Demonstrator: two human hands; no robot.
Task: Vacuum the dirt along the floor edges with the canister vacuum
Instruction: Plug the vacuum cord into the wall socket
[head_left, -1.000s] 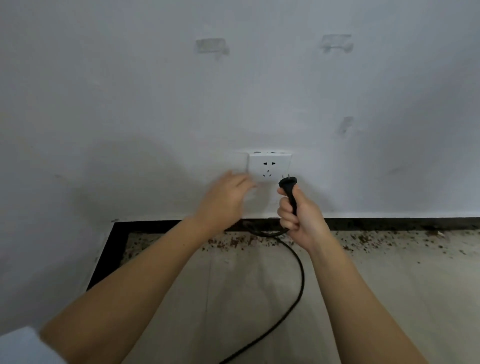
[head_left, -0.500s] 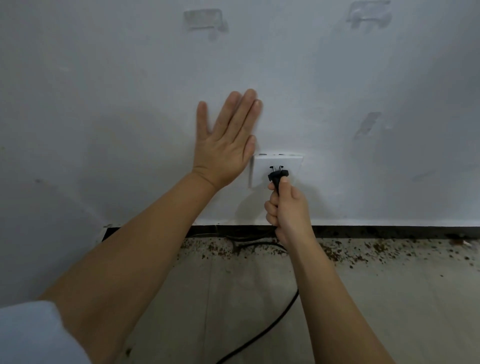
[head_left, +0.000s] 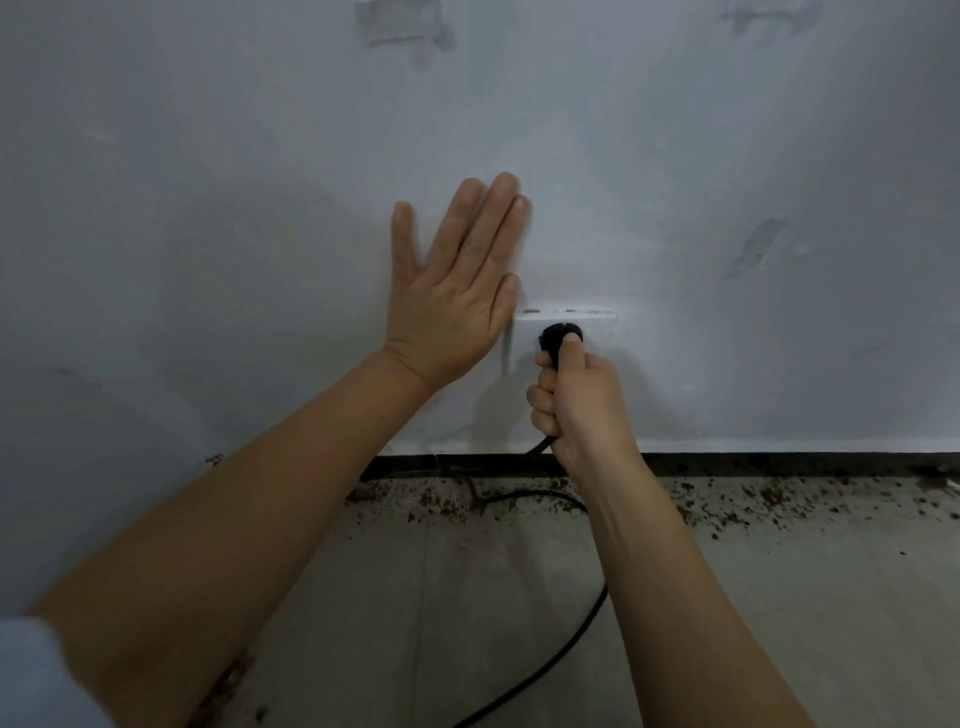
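Both hands up: cord (head_left: 550, 660) runs to right hand (head_left: 582, 400), fist around plug (head_left: 560, 335) at wall socket (head_left: 597, 332); left hand (head_left: 457, 291) flat on wall at 10 o'clock of it. Powering-up step; next, seat plug fully. Dirt (head_left: 727, 506) lines floor edge at 3 o'clock; vacuum unseen.

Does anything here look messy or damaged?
Yes. Brown dirt is scattered on the floor along the dark baseboard, and the white wall has patchy scuffs, like old tape marks.
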